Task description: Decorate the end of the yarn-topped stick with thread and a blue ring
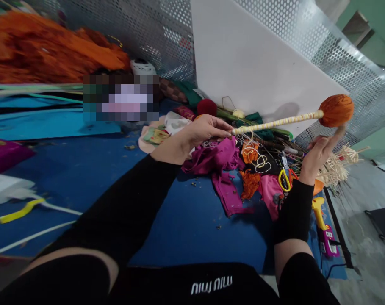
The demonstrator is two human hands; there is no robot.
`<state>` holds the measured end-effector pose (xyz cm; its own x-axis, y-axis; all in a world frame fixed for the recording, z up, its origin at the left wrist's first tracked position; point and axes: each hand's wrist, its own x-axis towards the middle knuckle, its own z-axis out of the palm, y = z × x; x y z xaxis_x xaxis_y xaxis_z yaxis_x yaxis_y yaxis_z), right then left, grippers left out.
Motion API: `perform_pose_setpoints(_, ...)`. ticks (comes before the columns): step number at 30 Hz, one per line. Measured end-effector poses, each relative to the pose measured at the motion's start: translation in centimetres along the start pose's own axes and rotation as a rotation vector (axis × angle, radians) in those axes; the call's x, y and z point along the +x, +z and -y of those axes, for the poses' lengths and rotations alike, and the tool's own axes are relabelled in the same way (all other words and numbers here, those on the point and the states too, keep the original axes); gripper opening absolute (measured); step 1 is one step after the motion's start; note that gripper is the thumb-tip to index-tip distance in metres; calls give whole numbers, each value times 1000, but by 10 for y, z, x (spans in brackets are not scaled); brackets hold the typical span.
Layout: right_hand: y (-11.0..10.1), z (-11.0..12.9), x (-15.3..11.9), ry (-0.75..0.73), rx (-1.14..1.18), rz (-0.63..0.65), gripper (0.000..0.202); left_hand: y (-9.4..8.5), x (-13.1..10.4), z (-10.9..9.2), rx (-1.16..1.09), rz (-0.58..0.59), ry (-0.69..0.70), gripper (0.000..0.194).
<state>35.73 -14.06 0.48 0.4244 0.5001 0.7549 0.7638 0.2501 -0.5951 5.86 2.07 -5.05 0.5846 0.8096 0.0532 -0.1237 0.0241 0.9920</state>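
Note:
A stick (275, 123) wrapped in cream and yellow bands stretches across the upper middle, tilted up to the right. On its far end sits a round orange cloth-covered ball (336, 110). My left hand (208, 129) pinches the stick's near end between thumb and fingers. Just below the ball is my right hand (321, 150), with its index finger stretched up at the ball's underside; whether it touches I cannot tell. Its other fingers look partly curled and hold nothing visible. Loose pale cord (260, 159) lies in loops under the stick, beside magenta cloth (222, 156).
Yellow-handled scissors (284, 180) lie near my right forearm, with a yellow glue gun (319, 214) and purple power strip (328, 241) at the blue table's (186, 228) right edge. Bundled sticks (341, 163) stick out there. Orange cloth (52, 48) is heaped at left; a perforated metal panel (275, 25) stands behind.

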Motion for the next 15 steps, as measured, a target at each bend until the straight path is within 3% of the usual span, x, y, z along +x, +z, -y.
perform_pose_setpoints(3,3,10,0,-68,-4,-264,82,2,-1,-1,5,22,-10,25)
perform_pose_setpoints(11,2,24,2,-38,69,-278,68,18,-20,-15,-28,11,-30,23)
perform_pose_setpoints(15,14,29,-3,-35,78,-235,72,28,-45,-19,-71,-117,-15,21)
